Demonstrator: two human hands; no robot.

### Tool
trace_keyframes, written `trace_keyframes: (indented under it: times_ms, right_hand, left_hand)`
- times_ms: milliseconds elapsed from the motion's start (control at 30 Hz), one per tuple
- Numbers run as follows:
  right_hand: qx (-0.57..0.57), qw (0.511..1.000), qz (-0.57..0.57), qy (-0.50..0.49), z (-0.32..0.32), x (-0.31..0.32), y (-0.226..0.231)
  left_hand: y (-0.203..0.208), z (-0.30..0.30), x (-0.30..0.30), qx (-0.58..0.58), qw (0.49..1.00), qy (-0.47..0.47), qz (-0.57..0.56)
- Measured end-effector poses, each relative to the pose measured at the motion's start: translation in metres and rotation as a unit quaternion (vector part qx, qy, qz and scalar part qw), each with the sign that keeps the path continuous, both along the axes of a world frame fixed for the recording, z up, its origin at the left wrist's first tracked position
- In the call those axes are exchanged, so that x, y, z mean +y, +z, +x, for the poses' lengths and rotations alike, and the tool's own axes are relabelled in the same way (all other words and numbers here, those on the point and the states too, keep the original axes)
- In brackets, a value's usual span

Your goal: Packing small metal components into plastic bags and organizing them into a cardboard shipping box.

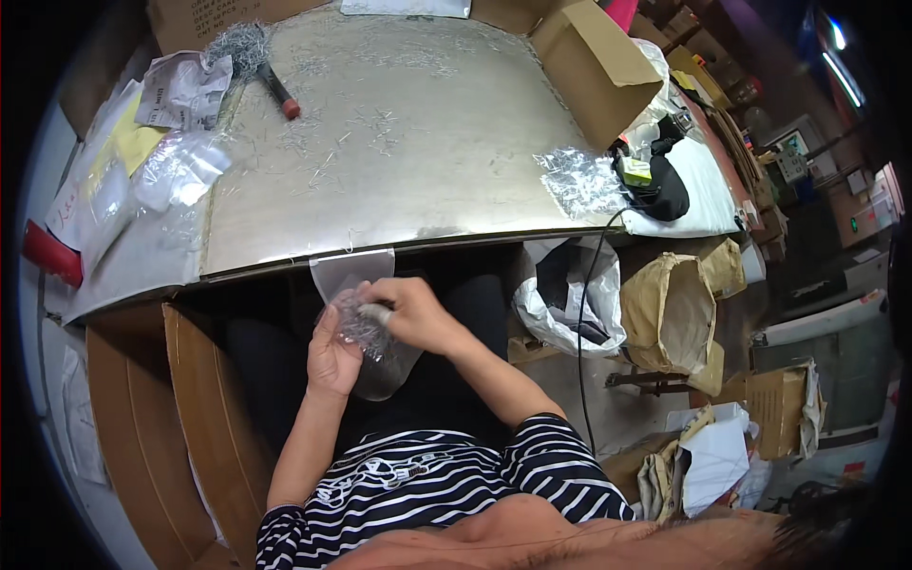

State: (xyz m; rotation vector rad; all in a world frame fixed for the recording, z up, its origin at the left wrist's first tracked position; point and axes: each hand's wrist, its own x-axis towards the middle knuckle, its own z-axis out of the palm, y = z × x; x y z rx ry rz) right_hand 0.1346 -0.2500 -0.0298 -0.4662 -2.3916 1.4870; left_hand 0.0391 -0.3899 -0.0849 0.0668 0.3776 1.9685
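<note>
Over my lap, just below the near table edge, a tangled clump of thin silvery pieces (361, 328) sits between my hands. My left hand (332, 356) is cupped against the clump's left side, thumb upward. On the other side my right hand (418, 315) has its fingers curled onto the clump; something greyish shows at its fingertips. Below the clump hangs clear plastic (382, 375), seemingly a bag, though its opening is hidden by my hands. A pale translucent sheet (351, 271) hangs at the table edge behind them.
Loose silvery pieces lie across the metal tabletop (399, 180). A dark rod with a red end (278, 93) touches a silvery heap (239, 49). An open cardboard box (594, 71) stands far right. Lined bags (670, 313) stand right; a carton (204, 399) sits left. A black cable (581, 351) hangs down.
</note>
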Motion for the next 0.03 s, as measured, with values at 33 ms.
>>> trace_keyframes:
  times_ms: [33]
  right_hand:
    - [0.047, 0.997, -0.068, -0.006, 0.0032, 0.0136, 0.0043]
  left_hand:
    - [0.0021, -0.0004, 0.0001, -0.013, 1.000, -0.007, 0.006]
